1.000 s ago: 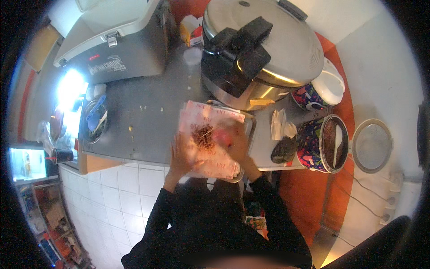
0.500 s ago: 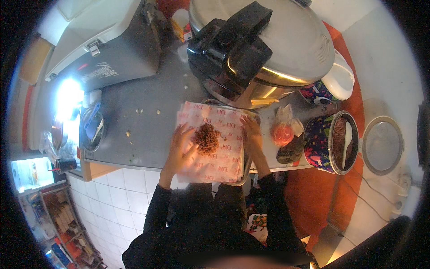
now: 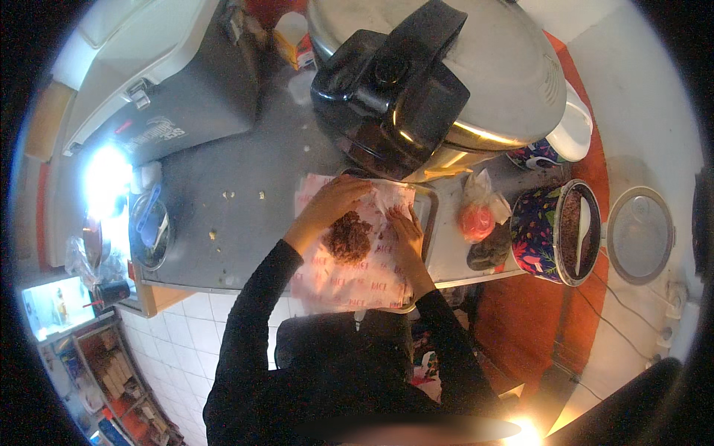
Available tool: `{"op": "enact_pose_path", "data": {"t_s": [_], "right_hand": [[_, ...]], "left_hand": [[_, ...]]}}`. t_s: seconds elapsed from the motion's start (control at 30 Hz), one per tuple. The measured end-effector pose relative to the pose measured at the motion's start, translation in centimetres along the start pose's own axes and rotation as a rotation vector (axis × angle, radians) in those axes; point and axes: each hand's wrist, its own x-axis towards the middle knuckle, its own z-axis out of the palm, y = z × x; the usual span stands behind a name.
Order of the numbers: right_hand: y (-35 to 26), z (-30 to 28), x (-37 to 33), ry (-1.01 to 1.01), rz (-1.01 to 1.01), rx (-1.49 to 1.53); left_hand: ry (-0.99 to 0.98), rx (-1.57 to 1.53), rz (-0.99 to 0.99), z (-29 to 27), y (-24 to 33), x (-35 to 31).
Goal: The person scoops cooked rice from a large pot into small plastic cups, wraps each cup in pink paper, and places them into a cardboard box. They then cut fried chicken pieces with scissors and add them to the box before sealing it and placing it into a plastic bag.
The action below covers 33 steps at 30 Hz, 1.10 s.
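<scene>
A printed pink-and-white sheet of food wrapping paper (image 3: pixel 320 279) lies on top of a stack near the counter's front edge. On its middle rests a loose mound of brown, grainy food (image 3: pixel 347 239). My left hand (image 3: pixel 336 204) reaches over the sheet beyond the mound, its bent fingers closed at the sheet's far edge. At the sheet's right side, my right hand (image 3: pixel 407 234) has its fingertips together on the paper, which is creased between both hands. Under the stack, a metal tray (image 3: pixel 430 215) shows along the right side.
A large steel cooker (image 3: pixel 491 82) with a black handle stands just beyond the paper. To the right are a bagged pink item (image 3: pixel 476 221) and a flowered tub (image 3: pixel 537 238) with brown food and a white spoon. A grey cool box (image 3: pixel 193 111) stands far left, a bowl (image 3: pixel 151 236) nearer.
My left hand has moved from the sheet's left side to its far edge, its fingers now closed. My right hand has shifted slightly inward, and the paper's far right part has become creased.
</scene>
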Motion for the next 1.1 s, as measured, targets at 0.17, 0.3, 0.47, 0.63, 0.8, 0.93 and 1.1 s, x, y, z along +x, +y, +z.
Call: {"op": "enact_pose_path", "data": {"t_s": [0.17, 0.3, 0.47, 0.63, 0.8, 0.93, 1.1], "right_hand": [[-2.4, -1.1, 1.8, 0.136, 0.286, 0.067], [-1.6, -2.5, 3.8, 0.168, 0.647, 0.524], [-0.2, -4.7, 4.1, -0.019, 0.821, 0.603], [-1.0, -5.1, 3.6, 0.120, 0.557, 0.359], [-1.8, -5.4, 3.3, 0.107, 0.391, 0.087], [-2.2, -5.2, 2.4, 0.147, 0.370, 0.131], [-3.1, -6.6, 3.3, 0.106, 0.198, 0.186]], "left_hand": [[-0.016, -0.032, -0.051, -1.2, 0.4, 1.5], [-0.045, -0.019, -0.009, -1.0, -0.8, 2.1], [-0.081, -0.069, -0.061, -2.4, -0.6, 1.7], [-0.017, -0.090, -0.027, -2.8, 1.0, 2.1], [-0.090, -0.108, -0.019, -2.6, 2.3, 2.7], [-0.152, -0.104, -0.066, -2.8, 3.2, 3.2], [-0.100, -0.152, 0.010, -3.2, 3.6, 3.1]]}}
